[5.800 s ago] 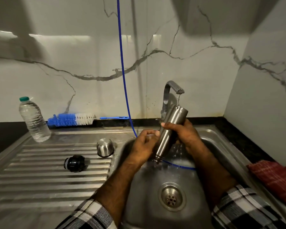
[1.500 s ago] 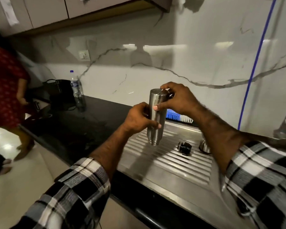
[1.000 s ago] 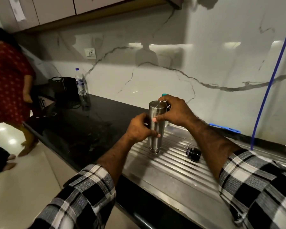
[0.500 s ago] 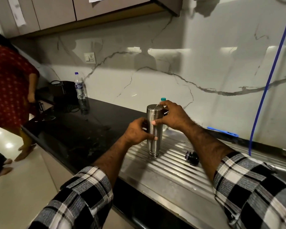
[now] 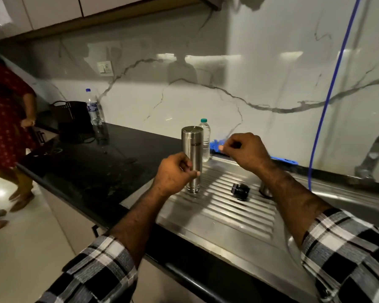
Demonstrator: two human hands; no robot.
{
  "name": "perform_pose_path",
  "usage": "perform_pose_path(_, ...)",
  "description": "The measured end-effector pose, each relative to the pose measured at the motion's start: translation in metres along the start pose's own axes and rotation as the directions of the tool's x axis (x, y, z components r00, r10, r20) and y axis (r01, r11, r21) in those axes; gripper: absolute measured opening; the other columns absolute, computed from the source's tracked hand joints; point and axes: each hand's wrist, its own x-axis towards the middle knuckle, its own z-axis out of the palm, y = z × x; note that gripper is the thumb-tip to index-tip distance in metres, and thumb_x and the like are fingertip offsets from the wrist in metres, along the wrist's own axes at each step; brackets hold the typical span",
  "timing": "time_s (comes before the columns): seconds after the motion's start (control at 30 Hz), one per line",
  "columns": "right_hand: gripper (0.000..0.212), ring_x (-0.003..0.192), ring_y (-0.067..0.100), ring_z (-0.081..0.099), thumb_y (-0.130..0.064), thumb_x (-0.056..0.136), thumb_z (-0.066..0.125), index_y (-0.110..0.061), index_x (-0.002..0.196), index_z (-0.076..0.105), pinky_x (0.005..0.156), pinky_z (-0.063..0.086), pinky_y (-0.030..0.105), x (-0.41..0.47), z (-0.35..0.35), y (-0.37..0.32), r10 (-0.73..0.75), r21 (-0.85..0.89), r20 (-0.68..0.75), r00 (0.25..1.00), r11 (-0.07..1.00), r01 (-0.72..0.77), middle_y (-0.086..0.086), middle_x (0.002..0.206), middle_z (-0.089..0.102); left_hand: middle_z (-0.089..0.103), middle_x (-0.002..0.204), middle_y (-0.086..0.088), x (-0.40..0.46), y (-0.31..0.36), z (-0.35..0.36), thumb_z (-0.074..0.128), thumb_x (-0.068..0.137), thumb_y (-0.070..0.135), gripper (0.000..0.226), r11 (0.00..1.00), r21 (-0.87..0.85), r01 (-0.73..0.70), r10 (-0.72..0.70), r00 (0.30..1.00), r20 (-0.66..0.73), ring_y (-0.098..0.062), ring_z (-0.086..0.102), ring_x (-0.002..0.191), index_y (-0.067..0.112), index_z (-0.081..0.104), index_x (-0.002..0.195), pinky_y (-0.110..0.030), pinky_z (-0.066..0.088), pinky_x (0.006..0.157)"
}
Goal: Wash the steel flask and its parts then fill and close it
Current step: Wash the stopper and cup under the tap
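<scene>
The steel flask (image 5: pixel 192 149) stands on its own, mouth down, on the ribbed steel drainboard (image 5: pixel 223 206). My left hand (image 5: pixel 174 174) hovers just in front of its lower half, fingers loosely curled, thumb tip beside the flask wall. My right hand (image 5: pixel 246 153) hangs to the right of the flask, apart from it, loosely curled and holding nothing. The black inner cap (image 5: pixel 240 189) lies on the drainboard to the right. The steel cup lid (image 5: pixel 264 189) sits just past it, partly hidden behind my right forearm.
A plastic water bottle (image 5: pixel 205 136) and a blue brush (image 5: pixel 216 146) stand behind the flask. A blue hose (image 5: pixel 328 92) hangs by the tap (image 5: pixel 374 149) at right. The black counter (image 5: pixel 118 162) holds a dark basket (image 5: pixel 72 114) and another bottle (image 5: pixel 92 108). A person in red (image 5: pixel 2 119) stands left.
The flask went from under the tap to the drainboard, where it was set down upside down. Both hands have come off it; the right hand has drawn away to the right.
</scene>
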Motion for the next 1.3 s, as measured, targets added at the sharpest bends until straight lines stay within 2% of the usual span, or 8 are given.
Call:
perform_pose_path(0.07, 0.02, 0.077, 0.02, 0.066, -0.021, 0.088, 0.081, -0.022, 0.072, 0.069, 0.064, 0.044, 0.021, -0.014, -0.005, 0.024, 0.003, -0.141, 0.003, 1.0, 0.99, -0.002, -0.006, 0.072, 0.067, 0.07, 0.072, 0.006, -0.007, 0.004, 0.023, 0.096, 0.074, 0.027, 0.03, 0.999, -0.042, 0.001, 0.002, 0.998, 0.068, -0.008, 0.066, 0.062, 0.022, 0.067, 0.081, -0.034, 0.062, 0.066)
perform_pose_path(0.17, 0.02, 0.09, 0.023, 0.073, -0.004, 0.083, 0.075, -0.024, 0.088, 0.076, 0.081, 0.056, 0.027, -0.028, -0.009, 0.057, 0.113, -0.25, 0.171, 0.979, 0.966, -0.068, -0.002, 0.086, 0.074, 0.069, 0.075, -0.001, -0.01, 0.009, 0.057, 0.09, 0.082, 0.026, 0.023, 0.995, -0.09, 0.036, -0.024, 0.991, 0.133, -0.024, 0.071, 0.068, 0.02, 0.068, 0.085, -0.046, 0.065, 0.069)
perform_pose_path(0.33, 0.059, 0.108, 0.018, 0.068, -0.049, 0.071, 0.087, -0.027, 0.124, 0.073, 0.098, 0.055, 0.036, -0.036, -0.002, 0.079, 0.243, -0.437, 0.338, 0.909, 0.896, -0.077, -0.006, 0.117, 0.074, 0.074, 0.081, -0.005, -0.002, 0.012, 0.1, 0.081, 0.087, 0.023, 0.013, 0.989, -0.102, 0.103, -0.084, 0.981, 0.177, -0.034, 0.076, 0.078, 0.025, 0.068, 0.085, -0.053, 0.066, 0.074)
perform_pose_path(0.47, 0.054, 0.107, 0.019, 0.066, -0.06, 0.067, 0.088, -0.035, 0.112, 0.073, 0.098, 0.054, 0.039, -0.032, 0.009, 0.087, 0.24, -0.476, 0.37, 0.898, 0.879, -0.039, -0.01, 0.113, 0.073, 0.075, 0.083, 0.001, 0.003, 0.018, 0.112, 0.068, 0.09, 0.013, 0.013, 0.989, -0.097, 0.111, -0.094, 0.982, 0.165, -0.028, 0.077, 0.078, 0.025, 0.07, 0.085, -0.049, 0.067, 0.076)
perform_pose_path(0.63, 0.044, 0.078, 0.014, 0.069, -0.025, 0.066, 0.097, -0.026, 0.098, 0.067, 0.067, 0.054, 0.027, -0.031, -0.012, 0.098, 0.236, -0.146, 0.272, 0.933, 0.968, -0.202, -0.005, 0.091, 0.073, 0.075, 0.09, -0.009, 0.007, 0.035, 0.121, 0.06, 0.095, -0.001, 0.025, 0.971, -0.196, 0.138, -0.11, 0.983, 0.151, -0.025, 0.072, 0.071, 0.021, 0.069, 0.089, -0.035, 0.06, 0.058)
perform_pose_path(0.73, 0.051, 0.084, 0.018, 0.071, -0.009, 0.071, 0.093, -0.025, 0.111, 0.066, 0.076, 0.055, 0.034, -0.038, -0.06, 0.108, 0.293, 0.24, 0.132, 0.947, 0.918, -0.317, 0.002, 0.094, 0.074, 0.073, 0.089, -0.01, 0.015, 0.058, 0.146, 0.072, 0.091, 0.001, 0.021, 0.948, -0.303, 0.095, -0.055, 0.989, 0.137, -0.019, 0.071, 0.071, 0.021, 0.069, 0.092, -0.029, 0.055, 0.058)
perform_pose_path(1.03, 0.029, 0.071, 0.012, 0.059, -0.013, 0.08, 0.086, -0.019, 0.107, 0.077, 0.062, 0.043, 0.025, -0.126, -0.193, 0.192, 0.598, 0.541, -0.115, 0.793, 0.707, -0.455, -0.004, 0.081, 0.073, 0.073, 0.095, 0.001, -0.014, 0.18, 0.302, 0.091, 0.072, -0.009, 0.057, 0.823, -0.565, 0.052, 0.271, 0.839, 0.472, 0.0, 0.067, 0.07, 0.006, 0.071, 0.123, -0.018, 0.056, 0.069)
perform_pose_path(1.3, 0.013, 0.063, 0.012, 0.061, -0.019, 0.097, 0.073, -0.007, 0.102, 0.075, 0.058, 0.052, 0.025, -0.15, -0.216, 0.253, 0.712, 0.767, -0.15, 0.686, 0.521, -0.373, 0.008, 0.08, 0.072, 0.071, 0.091, 0.003, -0.032, 0.209, 0.381, 0.085, 0.082, -0.006, 0.043, 0.802, -0.589, 0.104, 0.258, 0.828, 0.498, -0.007, 0.067, 0.076, 0.003, 0.07, 0.121, -0.024, 0.062, 0.067)
